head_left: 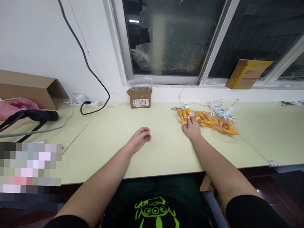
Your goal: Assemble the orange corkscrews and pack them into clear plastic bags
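Note:
My right hand (pixel 192 129) lies with its fingers stretched over the near edge of the leftmost clear plastic bag (pixel 184 114), which holds yellow-orange, claw-shaped pieces. To its right, more such bags (pixel 206 119) lie in a row and overlap; their exact number is hard to make out. Blue printed strips run along the far edges of the bags. My left hand (pixel 140 140) rests on the table to the left, apart from the bags. Its fingers are loosely bent and parted from the thumb, and nothing shows in it.
Against the wall stands a small cardboard box (pixel 140 97). Power strips (pixel 92 103) with cables lie along the back. At left are a large cardboard box (pixel 25 86), a pink bag (pixel 15 107) and black straps (pixel 39 116). A yellow carton (pixel 248 74) leans on the window sill.

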Demonstrator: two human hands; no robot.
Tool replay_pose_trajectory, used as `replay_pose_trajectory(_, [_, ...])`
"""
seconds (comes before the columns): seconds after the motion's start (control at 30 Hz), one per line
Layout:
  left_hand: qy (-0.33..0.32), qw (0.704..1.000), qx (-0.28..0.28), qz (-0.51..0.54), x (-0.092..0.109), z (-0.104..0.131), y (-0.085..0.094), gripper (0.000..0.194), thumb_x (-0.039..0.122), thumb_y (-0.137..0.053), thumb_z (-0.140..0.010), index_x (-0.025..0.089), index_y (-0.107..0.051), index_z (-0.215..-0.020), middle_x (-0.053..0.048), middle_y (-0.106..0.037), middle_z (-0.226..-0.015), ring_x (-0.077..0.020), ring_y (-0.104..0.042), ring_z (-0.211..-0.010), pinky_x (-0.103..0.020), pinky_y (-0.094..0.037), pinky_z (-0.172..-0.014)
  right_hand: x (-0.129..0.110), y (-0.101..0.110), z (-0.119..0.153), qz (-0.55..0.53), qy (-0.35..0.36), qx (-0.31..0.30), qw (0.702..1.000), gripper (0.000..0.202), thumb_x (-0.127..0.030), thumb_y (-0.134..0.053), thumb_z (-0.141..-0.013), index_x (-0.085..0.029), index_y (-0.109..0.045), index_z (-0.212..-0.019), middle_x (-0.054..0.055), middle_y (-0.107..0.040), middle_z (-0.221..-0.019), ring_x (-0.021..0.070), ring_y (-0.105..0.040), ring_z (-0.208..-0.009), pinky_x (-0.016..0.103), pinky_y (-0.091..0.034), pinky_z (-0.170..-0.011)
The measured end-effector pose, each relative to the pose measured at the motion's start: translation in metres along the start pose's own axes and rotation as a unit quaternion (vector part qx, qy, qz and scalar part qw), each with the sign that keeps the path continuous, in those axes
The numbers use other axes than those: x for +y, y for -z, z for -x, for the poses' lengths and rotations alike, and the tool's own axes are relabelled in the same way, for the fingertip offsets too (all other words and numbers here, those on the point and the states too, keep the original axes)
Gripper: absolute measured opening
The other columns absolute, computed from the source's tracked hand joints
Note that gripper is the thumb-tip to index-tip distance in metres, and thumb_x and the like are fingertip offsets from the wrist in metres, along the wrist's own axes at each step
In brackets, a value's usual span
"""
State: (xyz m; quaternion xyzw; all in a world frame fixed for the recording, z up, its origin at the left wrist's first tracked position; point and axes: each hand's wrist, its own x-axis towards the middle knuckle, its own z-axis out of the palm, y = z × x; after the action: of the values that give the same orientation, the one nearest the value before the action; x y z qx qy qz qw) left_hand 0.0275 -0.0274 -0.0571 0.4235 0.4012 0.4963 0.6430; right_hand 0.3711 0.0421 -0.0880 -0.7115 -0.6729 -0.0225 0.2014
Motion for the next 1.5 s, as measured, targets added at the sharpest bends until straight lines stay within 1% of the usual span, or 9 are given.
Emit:
replay_pose_trajectory(0.17, [-0.002, 1.0, 0.013, 0.001, 0.001, -0.002, 0.002, 0.025, 0.033, -0.076, -0.077, 0.019, -0.06, -0.089, -0.001, -0.061, -0.082, -0.0155, -0.066, -0.086, -0.039, -0.055, -0.094, -0.006, 0.0, -0.005, 0.015, -0.017, -0.017, 1.0, 0.066, -0.044, -0.04, -0.098, -0.01, -0.047, -0.155, 0.018, -0.035, -0.168, 0.0359, -0.026, -0.156, 0.05, -0.027, -0.124])
replay_pose_trajectory(0.33, [-0.014, 0.984, -0.041, -0.173, -0.001, -0.017, 0.007, 0.026, 0.034, -0.076, -0.076, 0.02, -0.065, -0.095, -0.005, -0.067, -0.096, -0.0205, -0.066, -0.099, -0.044, -0.053, -0.101, -0.023, 0.005, -0.009, 0.055, -0.007, 0.014, 0.998, 0.054, -0.037, -0.045, -0.096, -0.012, -0.059, -0.141, 0.023, -0.06, -0.143, 0.0406, -0.046, -0.134, 0.057, -0.033, -0.11])
replay_pose_trajectory(0.53, [-0.134, 0.926, 0.065, -0.348, -0.001, -0.066, 0.011, 0.021, 0.031, -0.065, -0.079, 0.02, -0.064, -0.097, -0.01, -0.065, -0.111, -0.025, -0.063, -0.112, -0.042, -0.053, -0.1, -0.074, 0.003, -0.017, 0.038, 0.082, 0.009, 0.996, 0.039, -0.039, -0.055, -0.094, -0.015, -0.071, -0.119, 0.022, -0.067, -0.129, 0.0392, -0.052, -0.121, 0.057, -0.027, -0.109])
replay_pose_trajectory(0.7, [-0.178, 0.881, 0.104, -0.426, 0.0, -0.081, 0.016, 0.035, 0.039, -0.059, -0.09, 0.021, -0.061, -0.12, -0.013, -0.064, -0.128, -0.0291, -0.057, -0.128, -0.05, -0.042, -0.114, -0.137, 0.009, 0.008, -0.083, 0.2, -0.025, 0.976, 0.034, -0.048, -0.063, -0.093, -0.018, -0.075, -0.103, 0.018, -0.07, -0.119, 0.037, -0.056, -0.115, 0.054, -0.037, -0.101])
replay_pose_trajectory(0.83, [-0.156, 0.863, 0.092, -0.472, 0.006, -0.066, 0.024, 0.052, 0.051, -0.059, -0.093, 0.019, -0.056, -0.134, -0.016, -0.064, -0.135, -0.0336, -0.057, -0.132, -0.053, -0.04, -0.114, -0.156, 0.028, 0.026, -0.27, 0.254, -0.031, 0.928, 0.023, -0.04, -0.058, -0.096, -0.022, -0.072, -0.096, 0.009, -0.071, -0.097, 0.0242, -0.064, -0.094, 0.038, -0.048, -0.086])
replay_pose_trajectory(0.97, [-0.117, 0.855, 0.04, -0.504, 0.019, -0.05, 0.028, 0.07, 0.059, -0.071, -0.084, 0.02, -0.054, -0.139, -0.015, -0.062, -0.141, -0.0356, -0.057, -0.134, -0.052, -0.042, -0.114, -0.136, 0.034, 0.013, -0.367, 0.115, -0.01, 0.923, 0.018, -0.038, -0.061, -0.094, -0.021, -0.067, -0.098, 0.005, -0.072, -0.095, 0.0173, -0.064, -0.078, 0.03, -0.051, -0.073])
replay_pose_trajectory(1.13, [-0.124, 0.861, -0.105, -0.481, 0.03, -0.042, 0.028, 0.07, 0.057, -0.073, -0.085, 0.023, -0.052, -0.143, -0.009, -0.059, -0.148, -0.0303, -0.057, -0.136, -0.044, -0.045, -0.115, -0.116, 0.016, -0.02, -0.382, -0.142, -0.2, 0.891, 0.041, -0.056, -0.065, -0.091, -0.017, -0.069, -0.104, 0.001, -0.067, -0.069, 0.014, -0.057, -0.051, 0.026, -0.045, -0.05])
replay_pose_trajectory(1.27, [-0.134, 0.864, -0.131, -0.468, 0.028, -0.041, 0.029, 0.073, 0.055, -0.076, -0.083, 0.023, -0.051, -0.144, -0.01, -0.057, -0.148, -0.0312, -0.054, -0.138, -0.046, -0.043, -0.118, -0.122, 0.013, -0.035, -0.409, -0.147, -0.272, 0.859, 0.02, -0.033, -0.075, -0.087, -0.016, -0.069, -0.079, -0.002, -0.06, -0.055, 0.0105, -0.053, -0.047, 0.022, -0.043, -0.048])
replay_pose_trajectory(1.5, [-0.172, 0.912, -0.01, -0.373, 0.013, -0.053, 0.038, 0.094, 0.049, -0.082, -0.078, 0.025, -0.03, -0.153, -0.017, -0.042, -0.155, -0.0339, -0.04, -0.149, -0.054, -0.039, -0.12, -0.151, 0.058, -0.054, -0.48, -0.096, -0.188, 0.852, 0.017, -0.018, -0.072, -0.086, -0.017, -0.064, -0.072, 0.002, -0.07, -0.069, 0.0111, -0.066, -0.062, 0.019, -0.051, -0.055])
